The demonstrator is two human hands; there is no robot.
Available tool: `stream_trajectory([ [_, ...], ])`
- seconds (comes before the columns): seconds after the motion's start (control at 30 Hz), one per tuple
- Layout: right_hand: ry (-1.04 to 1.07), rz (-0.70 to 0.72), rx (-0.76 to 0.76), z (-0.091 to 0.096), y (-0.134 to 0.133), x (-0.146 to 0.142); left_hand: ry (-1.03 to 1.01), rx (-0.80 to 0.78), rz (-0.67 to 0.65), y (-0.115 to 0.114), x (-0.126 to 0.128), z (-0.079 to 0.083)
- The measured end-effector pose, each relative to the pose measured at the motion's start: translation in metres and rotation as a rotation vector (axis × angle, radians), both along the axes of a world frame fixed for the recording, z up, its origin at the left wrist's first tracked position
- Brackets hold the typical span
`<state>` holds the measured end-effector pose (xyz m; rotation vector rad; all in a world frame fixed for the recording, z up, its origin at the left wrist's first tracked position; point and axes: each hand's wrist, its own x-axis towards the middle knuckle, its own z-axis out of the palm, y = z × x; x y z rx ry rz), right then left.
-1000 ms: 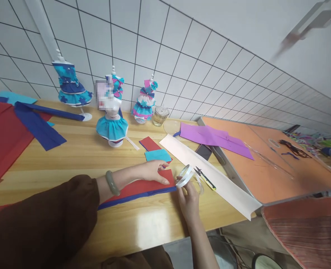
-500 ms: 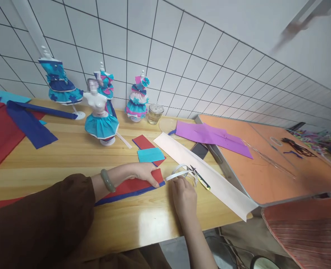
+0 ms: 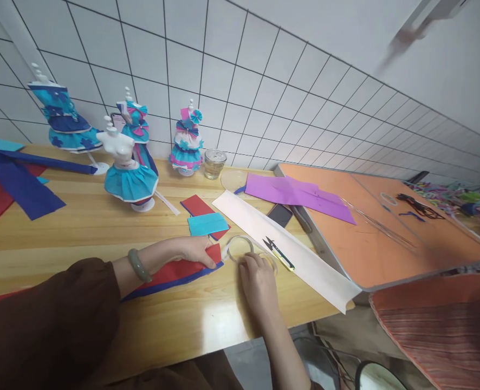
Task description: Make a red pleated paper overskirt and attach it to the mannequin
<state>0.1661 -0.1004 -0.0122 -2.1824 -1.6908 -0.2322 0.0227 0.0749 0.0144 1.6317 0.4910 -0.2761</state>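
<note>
Near strip of the table [image 3: 183, 325] between the forearms is bare, so a straight pass in from the front edge works; left hand [image 3: 197, 251] on the red strip [image 3: 170, 272] blocks the left, right hand [image 3: 259, 280] at the tape roll [image 3: 240, 236] blocks the right; past the roll, snips [image 3: 279, 253] lie on the white strip [image 3: 311, 269], low, passable overhead; far side obstructed by upright front dress form [image 3: 129, 181] and glass [image 3: 214, 163]; bare wood between that form and cyan piece [image 3: 207, 223].

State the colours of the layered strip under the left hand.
The strip is red, dark blue along its near edge, seen in the head view.
</note>
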Motion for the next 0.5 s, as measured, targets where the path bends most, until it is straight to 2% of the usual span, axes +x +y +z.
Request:
stream_trajectory([
  [0.1, 0.15, 0.007, 0.063, 0.005, -0.011, 0.017, -0.009, -0.023, 0.006, -0.001, 0.0, 0.0],
  [0.2, 0.1, -0.226, 0.114, 0.003, -0.018, 0.05, -0.009, -0.047, 0.018, -0.002, 0.0, 0.0],
  [0.27, 0.053, -0.292, 0.087, -0.001, -0.019, 0.073, -0.001, -0.063, 0.022, -0.004, -0.001, 0.0],
  [0.37, -0.007, -0.279, -0.008, -0.006, -0.016, 0.091, 0.019, -0.108, 0.011, -0.007, -0.002, 0.002],
  [0.5, -0.068, -0.223, -0.106, -0.007, -0.016, 0.087, 0.04, -0.175, 0.035, -0.011, -0.004, 0.001],
])
